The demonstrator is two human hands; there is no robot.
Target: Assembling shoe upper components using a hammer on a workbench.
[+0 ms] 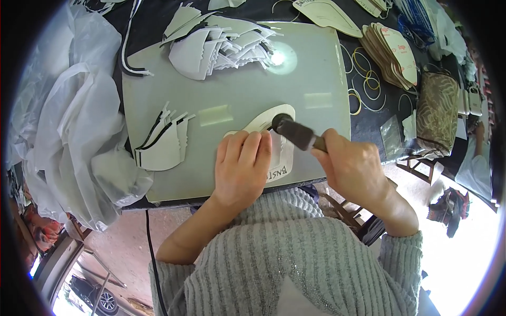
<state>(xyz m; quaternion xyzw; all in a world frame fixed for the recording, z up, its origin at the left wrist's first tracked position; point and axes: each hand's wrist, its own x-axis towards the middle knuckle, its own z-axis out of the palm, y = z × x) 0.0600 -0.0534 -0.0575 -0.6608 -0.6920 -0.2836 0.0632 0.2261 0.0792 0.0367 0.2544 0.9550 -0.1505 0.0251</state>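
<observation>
My right hand point(352, 167) is wrapped round the handle of a hammer point(296, 132) with a dark, rounded head. The hammer head covers the upper part of a curved cream template point(286, 152), which has dark handwriting near its lower end. A white piece point(275, 148) seems to lie on the template's inner area. My left hand point(242, 163) bears down on the template's left side, its fingers bent and close together. Their tips and the thumb are hidden. To the left lies a small fanned stack of white cut pieces point(163, 145) with black edging and notched sides.
A large heap of white notched pieces point(221, 47) lies at the back of the grey board point(232, 95). Translucent plastic bags point(84, 121) crowd the left. At right are stacked card shapes point(392, 55), loose rings of cord point(369, 79) and a patterned pouch point(438, 109).
</observation>
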